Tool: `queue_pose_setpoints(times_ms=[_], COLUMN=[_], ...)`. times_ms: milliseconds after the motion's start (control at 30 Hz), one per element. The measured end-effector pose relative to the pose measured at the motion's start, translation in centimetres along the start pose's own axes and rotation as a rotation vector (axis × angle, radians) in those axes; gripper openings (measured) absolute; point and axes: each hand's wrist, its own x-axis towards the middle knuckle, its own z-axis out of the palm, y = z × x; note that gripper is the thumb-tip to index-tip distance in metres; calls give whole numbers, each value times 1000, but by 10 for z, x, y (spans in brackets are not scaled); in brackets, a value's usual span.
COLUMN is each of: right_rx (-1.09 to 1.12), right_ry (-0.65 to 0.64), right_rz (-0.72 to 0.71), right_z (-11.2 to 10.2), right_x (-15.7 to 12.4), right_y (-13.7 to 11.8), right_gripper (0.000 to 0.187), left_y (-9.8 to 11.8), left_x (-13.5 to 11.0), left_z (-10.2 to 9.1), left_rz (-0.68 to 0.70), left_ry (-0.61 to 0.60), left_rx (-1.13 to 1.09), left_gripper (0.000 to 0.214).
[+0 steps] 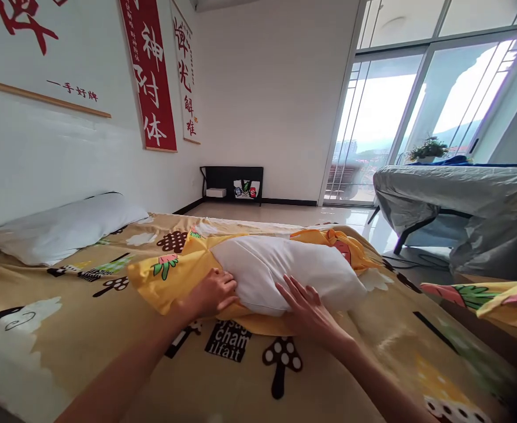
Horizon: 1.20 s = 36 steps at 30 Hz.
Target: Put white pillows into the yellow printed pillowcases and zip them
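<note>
A white pillow [302,267] lies on the bed, partly inside a yellow pillowcase [177,270] with a fruit print. The pillowcase spreads out to the left of the pillow, under its near side and behind its right end. My left hand [214,292] is at the pillow's left end, its fingers bent and closed on the pillowcase's edge beside the white fabric. Flat against the pillow's near side rests my right hand [306,305], fingers stretched out and slightly apart.
Beneath everything is a tan patterned bedsheet [153,352]. Another white pillow [69,229] lies by the left wall. At the right edge is more yellow printed fabric [509,302]. A plastic-covered table [461,185] stands beyond, and a low black shelf [230,176] is against the far wall.
</note>
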Motion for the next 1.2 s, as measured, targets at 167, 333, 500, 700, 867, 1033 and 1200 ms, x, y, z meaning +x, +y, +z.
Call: queue_pose_setpoints(times_ms=[167, 333, 500, 700, 867, 1033, 1200], right_rx=[-149, -103, -32, 20, 24, 66, 184], right_ry=[99, 84, 155, 316, 257, 35, -128], right_rz=[41, 52, 47, -42, -25, 83, -317], right_z=[19, 9, -30, -90, -93, -74, -62], right_x=[9, 35, 71, 106, 108, 85, 70], right_y=[-11, -4, -9, -40, -32, -35, -59], right_gripper=[73, 55, 41, 35, 40, 53, 51], left_y=[22, 28, 27, 23, -7, -13, 27], left_x=[11, 10, 4, -17, -50, -64, -45], left_z=[21, 32, 5, -30, -43, -28, -1], left_rz=[-37, -114, -182, -138, -171, -206, -175], left_ry=[-82, -91, -147, -254, -128, -113, -252], left_rx=[44, 74, 106, 8, 106, 198, 43], left_gripper=[32, 43, 43, 20, 19, 18, 14])
